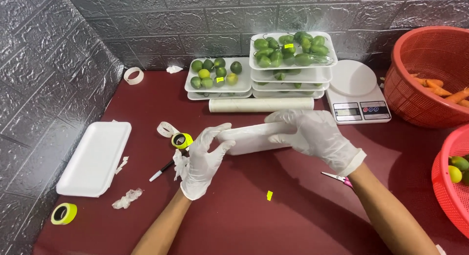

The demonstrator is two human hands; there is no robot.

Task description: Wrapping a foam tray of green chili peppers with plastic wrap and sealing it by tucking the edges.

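A white roll of cling film [254,138] was held crosswise above the dark red table [273,221], between two hands in white gloves. The left hand [202,162] was closed loosely about the roll's near end, thumb and fingers curled round the open edge. The right hand [312,133] was laid over the far half, fingers wrapped on top and the thumb beneath, so that the roll was gripped from both sides and lifted clear of the surface.

The roll was judged to be light but stiff along its core, with a slick outer layer that would cling to gloves and to itself. A hold at both ends, on the firm cylinder and not on any loose film, was judged to be the surest.

A second, longer roll [261,104] was seen lying beyond it, in front of stacked white foam trays of limes [293,52] and a further tray of limes [218,75]. A white kitchen scale [356,91] stood to the right, beside a red basket of carrots [415,74]. An empty foam tray [95,157] lay well to the left, with a yellow tape roll [64,213] near it, a marker pen [161,172] just beside the left hand, and pink-handled scissors [337,178] partly hidden under the right wrist.
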